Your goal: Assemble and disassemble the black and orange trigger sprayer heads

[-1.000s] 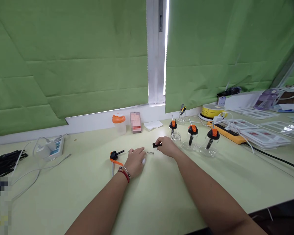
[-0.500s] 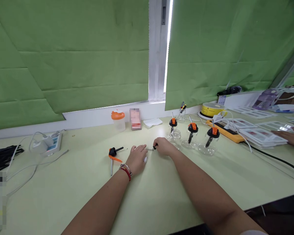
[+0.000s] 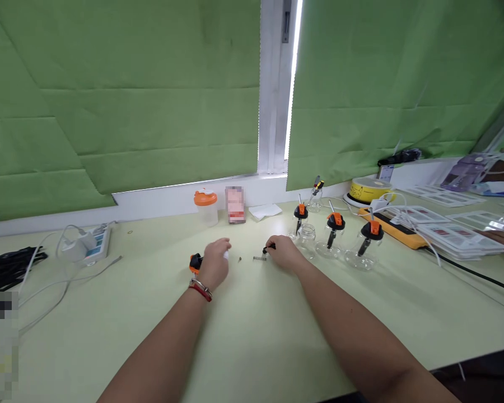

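My right hand (image 3: 283, 250) is closed, its fingertips pinching a small black part (image 3: 269, 248) just above the table. Close to those fingertips a thin metal spring (image 3: 259, 258) lies flat. Left of the spring is a tiny brownish piece (image 3: 239, 259), too small to make out. My left hand (image 3: 215, 260) hovers beside a black-and-orange lid assembly (image 3: 196, 262) and covers part of it. Its fingers reach forward, parted from the thumb, with nothing visible in them.
Several glass jars with black-and-orange tops (image 3: 335, 221) stand at the right, beside an open glass jar (image 3: 306, 240). Farther back are an orange-lidded cup (image 3: 206, 207) and white paper (image 3: 265, 211). Power strips (image 3: 392, 228) with cables lie right and left. Another person's hand (image 3: 502, 242) touches stacked sheets.
My left hand has moved left, away from the spring and over to the black-and-orange lid assembly. The tiny brownish piece now shows. My right hand keeps its pinch on the black part.
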{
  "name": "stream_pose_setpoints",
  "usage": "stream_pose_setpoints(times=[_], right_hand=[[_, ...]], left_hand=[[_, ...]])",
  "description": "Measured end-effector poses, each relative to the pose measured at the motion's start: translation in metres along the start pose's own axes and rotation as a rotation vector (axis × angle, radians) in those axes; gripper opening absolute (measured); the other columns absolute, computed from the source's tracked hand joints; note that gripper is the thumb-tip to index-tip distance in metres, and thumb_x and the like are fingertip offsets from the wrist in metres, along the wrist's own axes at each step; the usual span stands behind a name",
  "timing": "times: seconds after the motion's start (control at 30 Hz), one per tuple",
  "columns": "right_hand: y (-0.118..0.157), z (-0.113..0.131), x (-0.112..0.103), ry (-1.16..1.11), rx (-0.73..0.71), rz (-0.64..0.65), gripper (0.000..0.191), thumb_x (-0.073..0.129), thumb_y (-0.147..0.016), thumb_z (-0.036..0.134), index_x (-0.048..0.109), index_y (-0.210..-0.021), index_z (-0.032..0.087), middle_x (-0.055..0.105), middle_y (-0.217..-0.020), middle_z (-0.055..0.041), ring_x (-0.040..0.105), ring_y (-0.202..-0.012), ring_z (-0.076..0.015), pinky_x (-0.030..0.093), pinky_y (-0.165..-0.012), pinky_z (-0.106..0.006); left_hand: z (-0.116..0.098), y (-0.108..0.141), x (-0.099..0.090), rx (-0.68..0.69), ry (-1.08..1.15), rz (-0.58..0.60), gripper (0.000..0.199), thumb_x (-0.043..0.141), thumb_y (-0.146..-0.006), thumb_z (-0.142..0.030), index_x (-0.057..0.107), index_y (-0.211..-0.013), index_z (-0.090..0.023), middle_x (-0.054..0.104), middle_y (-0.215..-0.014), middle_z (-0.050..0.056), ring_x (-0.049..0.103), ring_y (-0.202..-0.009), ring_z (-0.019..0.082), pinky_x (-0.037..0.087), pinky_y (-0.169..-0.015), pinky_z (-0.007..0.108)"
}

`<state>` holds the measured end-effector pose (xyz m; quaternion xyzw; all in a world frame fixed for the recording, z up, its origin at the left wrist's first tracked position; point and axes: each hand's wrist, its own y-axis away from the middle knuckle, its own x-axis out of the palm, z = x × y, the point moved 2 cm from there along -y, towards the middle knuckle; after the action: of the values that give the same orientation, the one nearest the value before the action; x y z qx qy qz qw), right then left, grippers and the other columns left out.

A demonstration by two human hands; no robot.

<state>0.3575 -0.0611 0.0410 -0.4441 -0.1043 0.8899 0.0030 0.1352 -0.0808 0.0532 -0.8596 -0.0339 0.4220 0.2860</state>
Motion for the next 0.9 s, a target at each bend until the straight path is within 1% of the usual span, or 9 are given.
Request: stream_pose_setpoints(times=[0.13,0.3,0.4,0.47,0.57,0.67,0.77,0.83,0.9], right_hand=[[0.004,0.009,0.003,-0.048,-0.017,-0.034,0.015,0.050,-0.080,0.025,0.064,-0.083,0.020,0.067,-0.084,-0.0015,0.058,-0.077,-0.0136,0.041,-0.064,-0.022],[0.013,0.024,0.013,-0.085,-0.099,0.065,0.010,0.058,-0.074,0.028,0.066,-0.078,0.023,0.067,-0.079,0.0013,0.058,-0.071,-0.0128,0.042,-0.063,-0.021],[0.018,0.027,0.018,-0.048,-0.141,0.158,0.010,0.062,-0.069,0.025,0.066,-0.077,0.022,0.067,-0.079,0.0003,0.058,-0.073,-0.0141,0.041,-0.062,-0.022],[0.020,0.027,0.019,-0.010,-0.141,0.189,0.011,0.063,-0.067,0.025,0.066,-0.078,0.022,0.066,-0.080,-0.0001,0.058,-0.073,-0.0148,0.040,-0.061,-0.022],[0.021,0.025,0.020,0.027,-0.142,0.206,0.009,0.062,-0.067,0.024,0.065,-0.075,0.022,0.066,-0.080,-0.0004,0.058,-0.074,-0.0154,0.040,-0.062,-0.023],[0.020,0.024,0.022,0.025,-0.132,0.228,0.009,0.061,-0.067,0.025,0.064,-0.074,0.020,0.066,-0.078,-0.0012,0.058,-0.073,-0.0160,0.040,-0.063,-0.024],[0.020,0.026,0.023,0.017,-0.127,0.250,0.010,0.057,-0.069,0.026,0.064,-0.076,0.021,0.066,-0.077,-0.0014,0.058,-0.071,-0.0162,0.039,-0.062,-0.024],[0.020,0.029,0.023,0.039,-0.124,0.265,0.010,0.056,-0.069,0.025,0.063,-0.075,0.021,0.065,-0.078,-0.0015,0.058,-0.071,-0.0164,0.039,-0.062,-0.024],[0.021,0.031,0.022,0.085,-0.129,0.272,0.007,0.057,-0.067,0.024,0.062,-0.071,0.021,0.065,-0.078,-0.0020,0.057,-0.071,-0.0170,0.038,-0.061,-0.024]], left_hand=[[0.038,-0.009,-0.036,-0.254,0.073,-0.316,0.031,0.038,-0.077,-0.012,0.057,-0.101,-0.019,0.061,-0.109,0.006,0.055,-0.103,0.020,0.043,-0.091,0.035],[0.108,0.000,-0.068,-0.602,0.127,-0.517,0.023,0.048,-0.076,-0.018,0.061,-0.095,-0.018,0.063,-0.091,0.005,0.059,-0.084,0.020,0.048,-0.075,0.034],[0.142,0.016,-0.072,-0.774,0.171,-0.512,0.015,0.055,-0.080,-0.021,0.062,-0.091,-0.015,0.063,-0.088,0.006,0.059,-0.080,0.019,0.049,-0.071,0.034],[0.158,0.024,-0.073,-0.850,0.201,-0.490,0.021,0.055,-0.085,-0.029,0.059,-0.099,-0.013,0.061,-0.096,0.005,0.059,-0.082,0.016,0.051,-0.072,0.034],[0.178,0.031,-0.084,-0.915,0.204,-0.511,0.030,0.052,-0.087,-0.032,0.054,-0.111,-0.014,0.058,-0.108,0.007,0.059,-0.090,0.018,0.051,-0.076,0.037],[0.200,0.031,-0.106,-0.933,0.179,-0.520,0.032,0.052,-0.087,-0.032,0.052,-0.114,-0.015,0.056,-0.112,0.008,0.058,-0.095,0.019,0.050,-0.079,0.039],[0.221,0.024,-0.127,-0.905,0.149,-0.460,0.031,0.052,-0.087,-0.032,0.053,-0.113,-0.015,0.056,-0.113,0.008,0.057,-0.096,0.020,0.050,-0.081,0.040],[0.233,0.017,-0.132,-0.865,0.122,-0.398,0.031,0.052,-0.087,-0.032,0.053,-0.113,-0.015,0.056,-0.113,0.008,0.057,-0.097,0.020,0.049,-0.081,0.040],[0.242,0.011,-0.130,-0.817,0.085,-0.327,0.031,0.052,-0.087,-0.032,0.053,-0.113,-0.015,0.056,-0.114,0.008,0.057,-0.097,0.020,0.049,-0.082,0.041]])
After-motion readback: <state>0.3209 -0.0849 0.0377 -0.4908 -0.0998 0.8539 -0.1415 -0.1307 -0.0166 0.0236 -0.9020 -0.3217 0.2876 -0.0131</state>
